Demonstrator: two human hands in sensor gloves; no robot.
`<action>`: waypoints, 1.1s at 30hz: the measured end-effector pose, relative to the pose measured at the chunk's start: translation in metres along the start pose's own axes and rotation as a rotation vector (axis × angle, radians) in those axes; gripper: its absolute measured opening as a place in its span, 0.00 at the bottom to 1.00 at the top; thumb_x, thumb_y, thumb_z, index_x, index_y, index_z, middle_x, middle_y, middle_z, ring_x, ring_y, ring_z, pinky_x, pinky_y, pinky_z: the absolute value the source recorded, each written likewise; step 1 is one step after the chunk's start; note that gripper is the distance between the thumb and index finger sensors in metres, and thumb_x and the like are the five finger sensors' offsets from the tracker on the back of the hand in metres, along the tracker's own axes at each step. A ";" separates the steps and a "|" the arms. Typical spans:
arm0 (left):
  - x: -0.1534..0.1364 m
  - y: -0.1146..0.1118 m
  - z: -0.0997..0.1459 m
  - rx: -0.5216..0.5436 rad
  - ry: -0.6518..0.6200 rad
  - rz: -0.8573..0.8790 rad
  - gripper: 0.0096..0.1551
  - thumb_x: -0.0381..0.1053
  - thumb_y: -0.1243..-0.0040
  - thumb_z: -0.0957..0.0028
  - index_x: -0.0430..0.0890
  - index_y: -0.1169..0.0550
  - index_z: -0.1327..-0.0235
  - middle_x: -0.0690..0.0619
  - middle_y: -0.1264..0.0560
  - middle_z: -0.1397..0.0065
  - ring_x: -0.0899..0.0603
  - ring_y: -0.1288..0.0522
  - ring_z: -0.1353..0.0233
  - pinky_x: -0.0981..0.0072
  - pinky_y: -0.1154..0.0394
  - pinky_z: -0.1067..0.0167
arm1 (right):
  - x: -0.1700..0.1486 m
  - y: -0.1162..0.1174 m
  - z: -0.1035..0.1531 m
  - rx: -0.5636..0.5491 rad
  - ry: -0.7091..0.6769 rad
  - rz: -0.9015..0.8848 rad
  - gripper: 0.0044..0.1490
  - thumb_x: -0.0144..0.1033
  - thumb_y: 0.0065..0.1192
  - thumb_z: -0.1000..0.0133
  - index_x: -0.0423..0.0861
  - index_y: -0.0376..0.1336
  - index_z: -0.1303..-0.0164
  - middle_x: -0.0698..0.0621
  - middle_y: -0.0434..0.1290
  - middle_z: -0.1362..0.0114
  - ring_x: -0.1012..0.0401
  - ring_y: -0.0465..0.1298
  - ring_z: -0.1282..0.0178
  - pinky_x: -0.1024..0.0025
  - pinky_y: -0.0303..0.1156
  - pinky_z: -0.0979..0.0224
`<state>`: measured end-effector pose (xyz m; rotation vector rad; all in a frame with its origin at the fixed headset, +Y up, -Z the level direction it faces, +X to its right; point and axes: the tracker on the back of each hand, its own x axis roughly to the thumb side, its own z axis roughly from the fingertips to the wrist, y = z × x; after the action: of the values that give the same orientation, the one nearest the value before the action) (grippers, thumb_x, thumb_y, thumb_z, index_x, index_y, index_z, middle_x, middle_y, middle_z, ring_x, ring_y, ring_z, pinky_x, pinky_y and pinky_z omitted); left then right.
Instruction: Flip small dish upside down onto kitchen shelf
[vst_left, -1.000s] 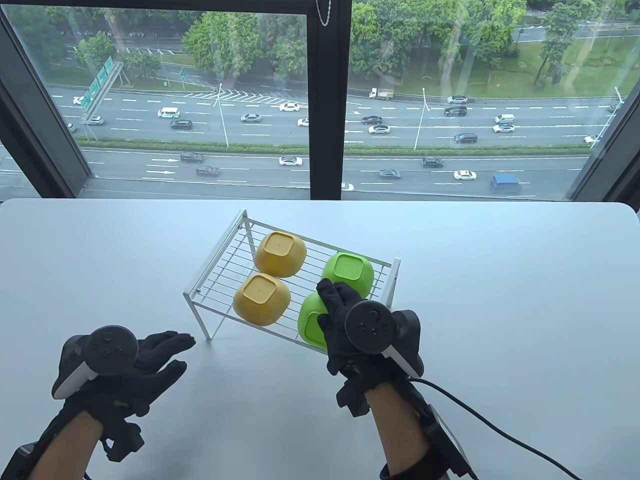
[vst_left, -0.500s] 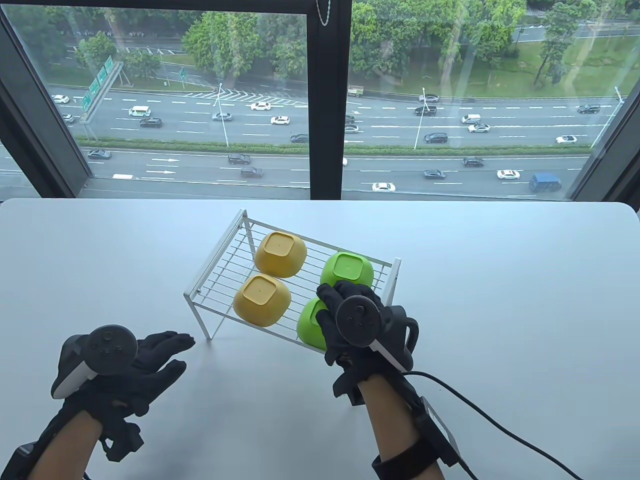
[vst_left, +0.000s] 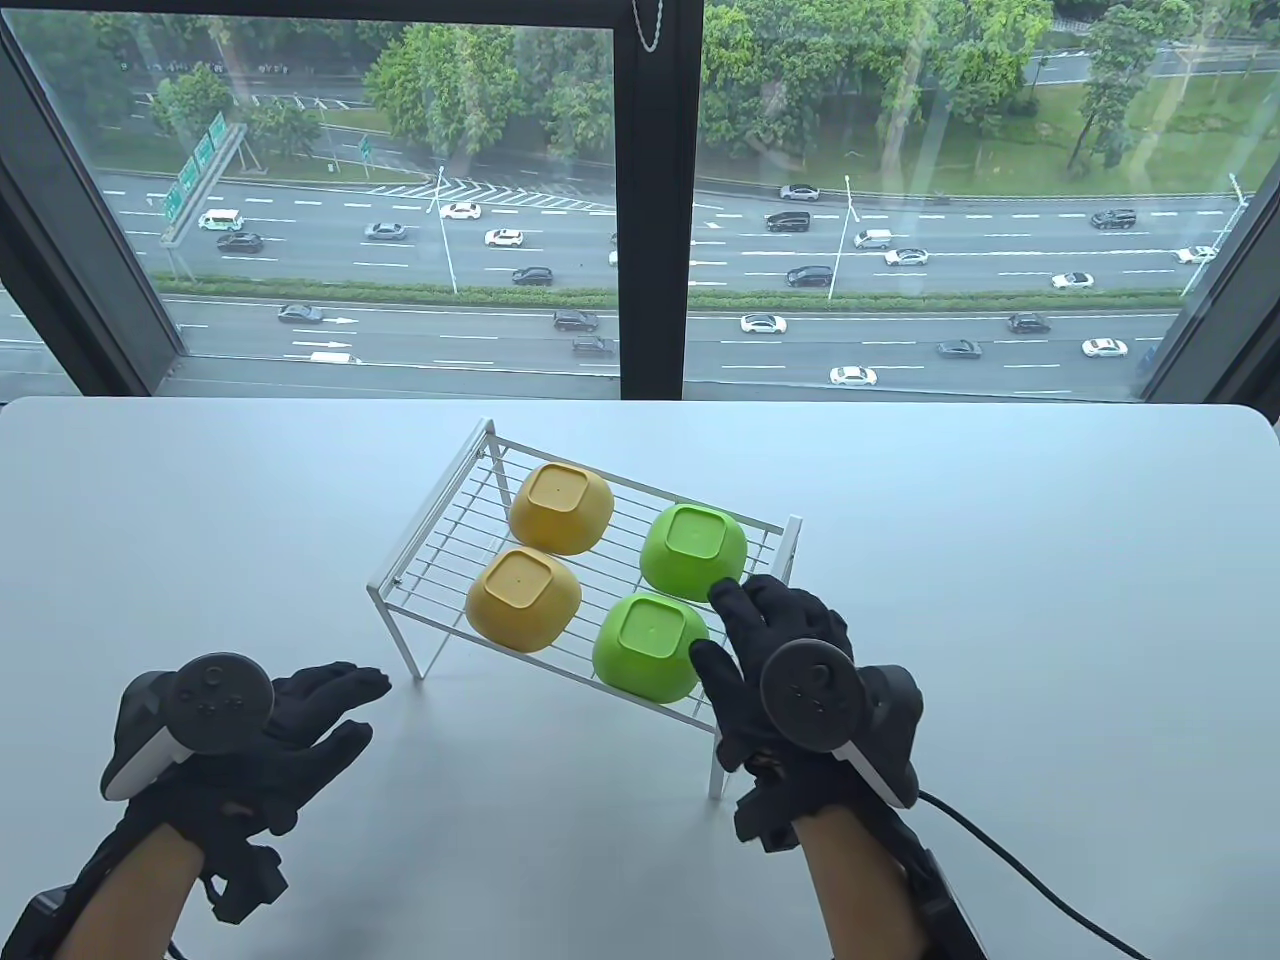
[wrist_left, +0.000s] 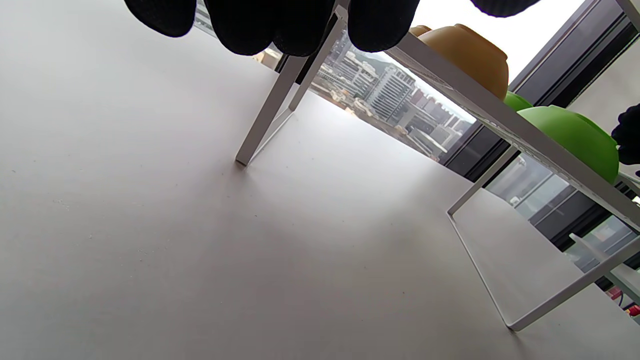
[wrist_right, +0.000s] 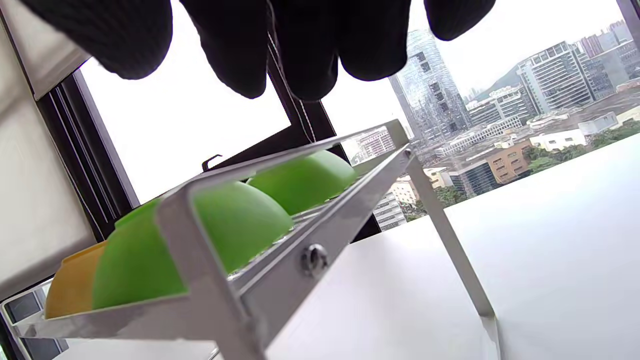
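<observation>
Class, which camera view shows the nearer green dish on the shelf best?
The table view: the nearer green dish shows whole, upside down on the shelf. The right wrist view shows its side behind the frame; the left wrist view only part of its side.

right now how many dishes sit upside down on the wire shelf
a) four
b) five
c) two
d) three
a, the shelf carries two yellow dishes and two green dishes, all with their bases up.

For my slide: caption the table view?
Four upturned dishes on a wire shelf; right hand open beside them, left hand idle.
</observation>
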<state>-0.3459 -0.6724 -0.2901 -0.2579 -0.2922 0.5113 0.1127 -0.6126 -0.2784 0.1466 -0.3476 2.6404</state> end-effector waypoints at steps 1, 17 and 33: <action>0.000 0.000 0.000 0.003 -0.001 0.001 0.41 0.68 0.54 0.53 0.56 0.33 0.23 0.47 0.38 0.15 0.33 0.37 0.21 0.32 0.36 0.26 | -0.008 -0.001 0.005 -0.003 0.016 0.008 0.39 0.58 0.58 0.45 0.52 0.64 0.24 0.41 0.65 0.17 0.41 0.62 0.21 0.36 0.55 0.21; -0.014 -0.009 -0.010 -0.003 0.064 -0.010 0.41 0.68 0.54 0.53 0.56 0.32 0.24 0.47 0.38 0.15 0.33 0.39 0.19 0.29 0.40 0.25 | -0.094 0.038 0.031 0.285 0.156 0.042 0.47 0.64 0.55 0.46 0.56 0.53 0.17 0.43 0.57 0.12 0.40 0.56 0.18 0.30 0.45 0.21; -0.018 -0.015 -0.017 0.028 0.176 -0.143 0.41 0.67 0.53 0.54 0.57 0.32 0.24 0.48 0.40 0.14 0.33 0.42 0.17 0.27 0.44 0.24 | -0.134 0.053 0.026 0.425 0.238 0.031 0.54 0.72 0.49 0.49 0.54 0.48 0.15 0.46 0.43 0.07 0.43 0.37 0.12 0.32 0.31 0.23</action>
<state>-0.3484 -0.6975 -0.3048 -0.2512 -0.1311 0.3487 0.2077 -0.7235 -0.2865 -0.0390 0.2946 2.6881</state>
